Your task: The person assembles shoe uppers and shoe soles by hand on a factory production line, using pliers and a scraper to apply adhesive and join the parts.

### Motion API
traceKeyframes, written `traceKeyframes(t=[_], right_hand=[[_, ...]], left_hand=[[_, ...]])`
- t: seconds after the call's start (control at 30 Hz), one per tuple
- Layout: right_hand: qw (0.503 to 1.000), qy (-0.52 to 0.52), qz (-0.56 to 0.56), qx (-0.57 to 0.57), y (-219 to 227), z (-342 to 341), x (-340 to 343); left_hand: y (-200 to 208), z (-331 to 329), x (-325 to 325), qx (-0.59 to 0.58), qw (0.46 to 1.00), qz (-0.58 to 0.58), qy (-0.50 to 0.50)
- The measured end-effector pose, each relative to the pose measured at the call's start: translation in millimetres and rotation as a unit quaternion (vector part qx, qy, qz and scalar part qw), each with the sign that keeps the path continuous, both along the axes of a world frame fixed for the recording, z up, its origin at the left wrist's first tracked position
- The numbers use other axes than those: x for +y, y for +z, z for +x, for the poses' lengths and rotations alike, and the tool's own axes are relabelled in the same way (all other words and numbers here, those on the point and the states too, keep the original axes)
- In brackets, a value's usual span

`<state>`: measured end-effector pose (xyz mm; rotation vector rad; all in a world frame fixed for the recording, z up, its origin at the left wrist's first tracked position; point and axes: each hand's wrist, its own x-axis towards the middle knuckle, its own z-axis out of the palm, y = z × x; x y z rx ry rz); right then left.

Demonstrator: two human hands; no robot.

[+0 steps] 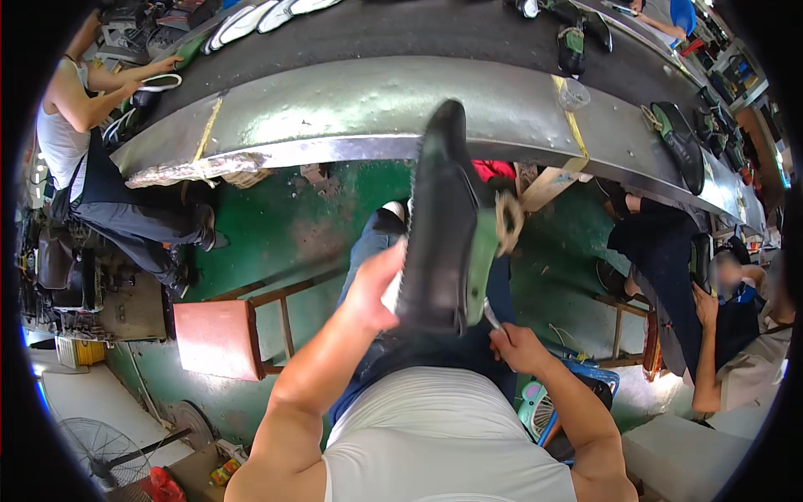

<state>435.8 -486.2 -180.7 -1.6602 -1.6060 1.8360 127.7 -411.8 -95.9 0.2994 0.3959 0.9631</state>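
1. A worker in a white sleeveless top (443, 435) holds a black shoe (435, 251) above the lap, its toe pointing up across the near edge of a metal-ledged bench (335, 109).

2. The left hand (372, 289) is clamped on the shoe's left side, low down toward the heel.

3. The right hand (519, 350), apart from the left, is closed around a slim metal tool (490, 315); its tip lies by the shoe's green lining (480, 263), contact impossible to tell.

4. A beige cord bundle (503, 241) hangs at the shoe's opening. Blur hides any marking on the upper.

5. Along the bench's near edge, toward its right end, rests a black-and-green shoe (686, 151); a clear plastic cup (573, 94) sits nearer the middle, beside a yellow strip (577, 134).

6. White-soled shoes (242, 27) line the bench's far edge at left.

7. At the bench's left end, a standing co-worker (67, 146) handles a white-rimmed shoe (161, 83); another co-worker (652, 238) sits at right.

8. A pink-topped stool (216, 339) stands on the green floor (314, 222); at lower left, a red-and-yellow packet (224, 473) carries print too small to read.
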Motion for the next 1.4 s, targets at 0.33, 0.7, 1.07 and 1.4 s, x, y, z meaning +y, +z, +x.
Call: traceKeyframes(t=[0.33,0.7,1.07,1.4], right_hand=[[0.871,0.121,0.458,-0.128,68,-11,38],[0.720,0.062,0.689,0.054,171,-84,161],[0.727,0.140,0.648,0.178,193,-130,235],[0.751,0.037,0.656,0.064,150,-59,282]], left_hand=[[24,38,84,0.024,0.997,-0.009,0.068],[49,41,80,0.077,0.991,-0.041,0.098],[71,27,96,0.066,0.988,-0.087,0.112],[49,29,140,0.064,0.998,0.003,0.025]])
